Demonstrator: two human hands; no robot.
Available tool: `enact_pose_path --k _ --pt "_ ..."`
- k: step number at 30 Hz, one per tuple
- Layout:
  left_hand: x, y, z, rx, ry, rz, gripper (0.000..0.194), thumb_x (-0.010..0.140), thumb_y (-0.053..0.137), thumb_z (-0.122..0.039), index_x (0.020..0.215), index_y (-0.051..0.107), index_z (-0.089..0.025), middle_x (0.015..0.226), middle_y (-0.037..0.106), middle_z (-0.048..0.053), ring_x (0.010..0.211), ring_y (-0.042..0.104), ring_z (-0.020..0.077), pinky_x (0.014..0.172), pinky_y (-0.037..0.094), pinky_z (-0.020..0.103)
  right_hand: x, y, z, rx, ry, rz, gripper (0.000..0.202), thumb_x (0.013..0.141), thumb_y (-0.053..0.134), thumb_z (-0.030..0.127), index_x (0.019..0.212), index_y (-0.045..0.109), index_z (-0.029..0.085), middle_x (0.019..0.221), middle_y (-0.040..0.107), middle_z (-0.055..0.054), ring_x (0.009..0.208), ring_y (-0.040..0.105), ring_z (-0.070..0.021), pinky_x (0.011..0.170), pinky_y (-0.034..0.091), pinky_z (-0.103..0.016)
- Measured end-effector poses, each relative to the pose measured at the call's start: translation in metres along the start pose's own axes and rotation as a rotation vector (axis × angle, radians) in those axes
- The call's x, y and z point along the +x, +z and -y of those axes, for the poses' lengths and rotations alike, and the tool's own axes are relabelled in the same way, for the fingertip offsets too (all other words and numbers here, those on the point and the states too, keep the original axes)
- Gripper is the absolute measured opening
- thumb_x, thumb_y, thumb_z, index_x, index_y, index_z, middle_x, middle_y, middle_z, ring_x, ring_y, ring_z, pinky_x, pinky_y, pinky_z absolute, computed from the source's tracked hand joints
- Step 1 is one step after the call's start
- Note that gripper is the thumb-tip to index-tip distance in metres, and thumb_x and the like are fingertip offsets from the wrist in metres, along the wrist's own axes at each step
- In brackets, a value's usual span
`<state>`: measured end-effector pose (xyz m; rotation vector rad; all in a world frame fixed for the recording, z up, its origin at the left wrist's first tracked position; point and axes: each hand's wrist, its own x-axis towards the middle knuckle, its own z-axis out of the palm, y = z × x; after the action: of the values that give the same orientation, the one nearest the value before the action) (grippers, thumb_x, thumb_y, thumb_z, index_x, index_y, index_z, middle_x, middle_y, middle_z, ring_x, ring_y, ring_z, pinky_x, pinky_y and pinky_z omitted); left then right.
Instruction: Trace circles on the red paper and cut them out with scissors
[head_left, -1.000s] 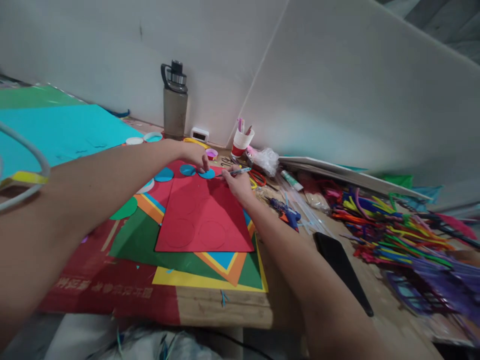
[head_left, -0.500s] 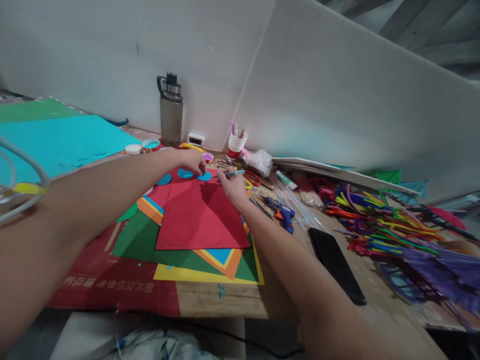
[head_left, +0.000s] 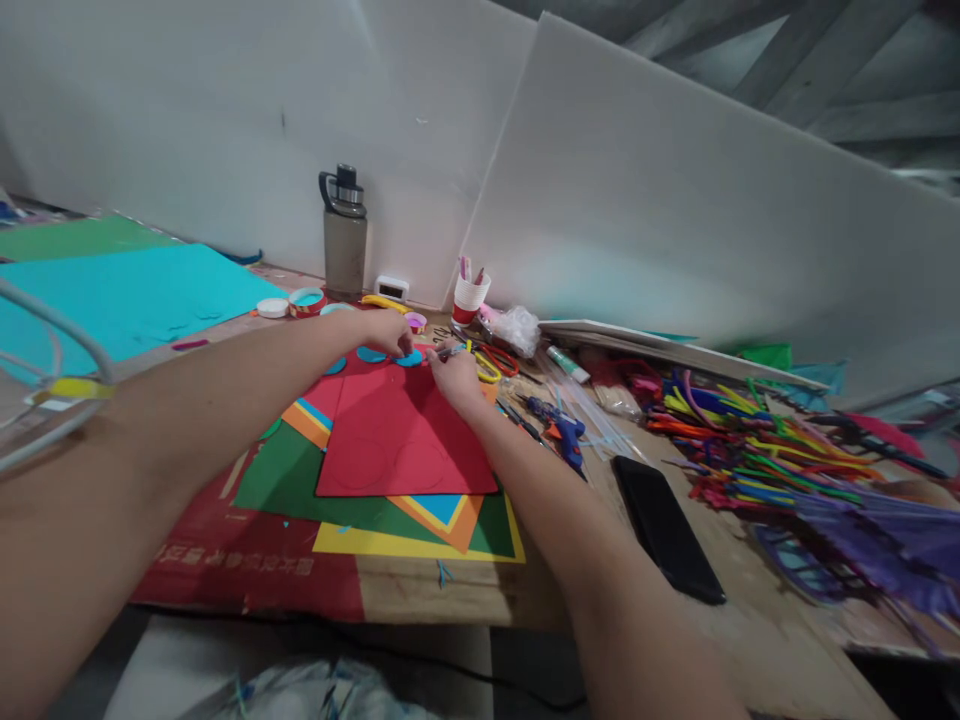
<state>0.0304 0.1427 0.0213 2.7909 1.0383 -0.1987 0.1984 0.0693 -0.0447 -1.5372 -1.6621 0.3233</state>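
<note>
Two bare hands at the far edge of the red sheet (head_left: 409,430). Left hand (head_left: 391,332): fingertips down on a blue disc (head_left: 409,359) at that edge; can't tell if pinched or only pressed. Right hand (head_left: 455,375): grasping a pen (head_left: 452,351), just right of the disc. Faint circles outlined on the red sheet's near part. Green sheet (head_left: 285,480) under it, sticking out.

In the way: left forearm hides much of what's left of the red sheet; right forearm crosses its right edge. Beyond the red sheet: bottle (head_left: 346,250), paper cup (head_left: 471,298) with pens. Right of it, near: yellow-handled scissors (head_left: 489,370), then glue gun (head_left: 568,435). Further right: black phone (head_left: 666,525); pipe cleaners (head_left: 765,450) well apart. Cyan sheet (head_left: 112,300) to its left, past the forearm.
</note>
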Motion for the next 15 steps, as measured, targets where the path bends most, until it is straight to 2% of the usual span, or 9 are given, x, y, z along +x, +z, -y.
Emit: enact_pose_path --k 4,9,15 --pt "-0.0002 0.001 0.0021 -0.018 -0.012 0.005 0.035 0.071 0.06 -0.014 0.101 0.076 -0.023 0.098 0.076 0.0 0.085 0.066 0.0145 0.071 0.043 0.019 0.0021 -0.0004 0.0019 -0.1 -0.031 0.046 0.015 0.084 0.056 0.029 0.072 0.059 0.02 0.067 0.061 -0.002 0.067 0.056 -0.018 0.068 0.042 -0.029" --pt "0.0025 0.0044 0.0086 -0.023 0.004 0.013 0.034 0.073 0.061 -0.018 0.104 0.075 -0.02 0.1 0.076 0.004 0.084 0.065 0.0146 0.073 0.043 0.02 -0.0023 -0.002 0.0051 -0.093 -0.075 0.091 0.013 0.084 0.055 0.028 0.074 0.059 0.021 0.068 0.06 -0.002 0.066 0.056 -0.0178 0.065 0.04 -0.029" --pt "0.0006 0.0044 0.0062 0.004 0.012 0.005 0.033 0.075 0.061 -0.021 0.104 0.075 -0.019 0.096 0.076 0.004 0.077 0.063 0.0135 0.065 0.04 0.019 -0.0078 -0.0049 0.0087 -0.013 -0.084 0.099 0.016 0.083 0.055 0.032 0.071 0.056 0.021 0.062 0.056 0.001 0.061 0.052 -0.0158 0.061 0.038 -0.027"
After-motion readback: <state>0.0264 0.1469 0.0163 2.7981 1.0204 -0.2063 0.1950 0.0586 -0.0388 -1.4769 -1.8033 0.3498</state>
